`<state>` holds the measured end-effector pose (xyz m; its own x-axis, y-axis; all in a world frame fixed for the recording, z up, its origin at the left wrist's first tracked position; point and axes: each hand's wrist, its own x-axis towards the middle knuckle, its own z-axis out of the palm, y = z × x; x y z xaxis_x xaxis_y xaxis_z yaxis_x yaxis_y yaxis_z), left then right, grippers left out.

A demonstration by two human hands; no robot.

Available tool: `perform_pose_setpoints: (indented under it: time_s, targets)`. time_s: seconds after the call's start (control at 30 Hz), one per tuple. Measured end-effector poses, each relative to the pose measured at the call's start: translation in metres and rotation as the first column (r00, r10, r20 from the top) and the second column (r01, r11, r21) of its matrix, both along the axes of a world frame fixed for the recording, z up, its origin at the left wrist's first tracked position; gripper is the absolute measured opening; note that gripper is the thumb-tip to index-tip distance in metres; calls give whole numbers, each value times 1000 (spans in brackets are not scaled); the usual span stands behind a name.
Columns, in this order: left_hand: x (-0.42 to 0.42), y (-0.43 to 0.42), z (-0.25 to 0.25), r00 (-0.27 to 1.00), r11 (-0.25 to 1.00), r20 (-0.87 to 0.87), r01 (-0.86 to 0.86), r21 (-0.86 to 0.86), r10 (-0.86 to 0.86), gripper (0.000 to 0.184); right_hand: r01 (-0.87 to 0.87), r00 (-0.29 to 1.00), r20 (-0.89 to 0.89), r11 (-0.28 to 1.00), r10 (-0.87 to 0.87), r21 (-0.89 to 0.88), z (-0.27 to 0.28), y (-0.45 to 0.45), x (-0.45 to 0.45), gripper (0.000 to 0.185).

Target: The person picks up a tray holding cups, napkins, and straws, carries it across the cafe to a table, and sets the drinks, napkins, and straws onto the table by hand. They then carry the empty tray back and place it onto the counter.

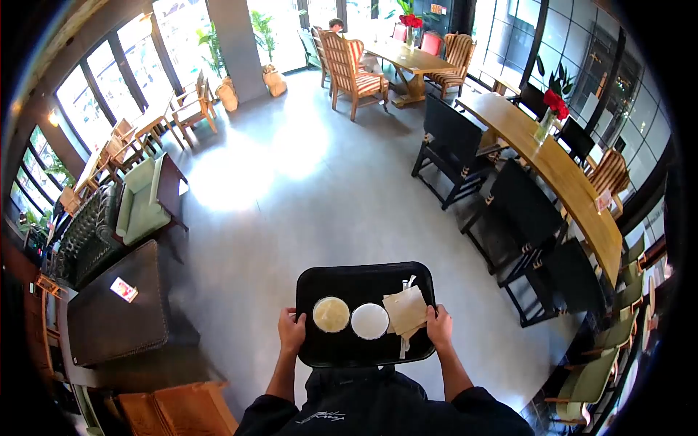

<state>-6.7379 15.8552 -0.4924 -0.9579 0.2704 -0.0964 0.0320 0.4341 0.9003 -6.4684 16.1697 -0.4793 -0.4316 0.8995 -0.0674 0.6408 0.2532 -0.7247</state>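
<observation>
In front of my body I carry a black tray (342, 280), held level by its two short sides. My left hand (291, 330) grips the left rim, thumb on top. My right hand (439, 326) is closed round the right rim, close to a stack of light brown napkins (406, 309). On the tray stand two round cups seen from above: one with a pale yellowish top (331, 315), and beside it one with a white top (370, 321). Thin white paper-wrapped strips (404, 347) stick out from under the napkins. The fingers below the rim are hidden.
A long wooden table (542, 163) with black chairs (523, 203) and red flowers (556, 104) runs along the right. At left are a dark leather-topped table (120, 320) and a green sofa (142, 196). Grey floor (269, 225) stretches ahead towards a far table (418, 59), where a person (336, 25) sits.
</observation>
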Motion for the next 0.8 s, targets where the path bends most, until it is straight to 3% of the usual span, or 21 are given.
perform_pose_setpoints:
  time_s: [0.23, 0.43, 0.63, 0.8]
  targets:
    - [-175, 178, 6, 1000, 1000, 29, 10, -5, -10, 30, 38, 998, 58, 999, -38, 4, 9, 170, -174, 39]
    - [-321, 336, 15, 999, 997, 7, 47, -60, -47, 30, -20, 1000, -14, 998, 19, -56, 4, 329, -312, 36]
    - [-460, 488, -15, 999, 998, -49, 12, -65, -15, 29, 5, 990, -141, 996, -17, -84, -25, 488, -455, 33]
    - [-574, 608, 2, 999, 998, -39, -16, -57, 14, 29, -30, 996, -82, 994, 21, -108, -16, 615, -579, 33]
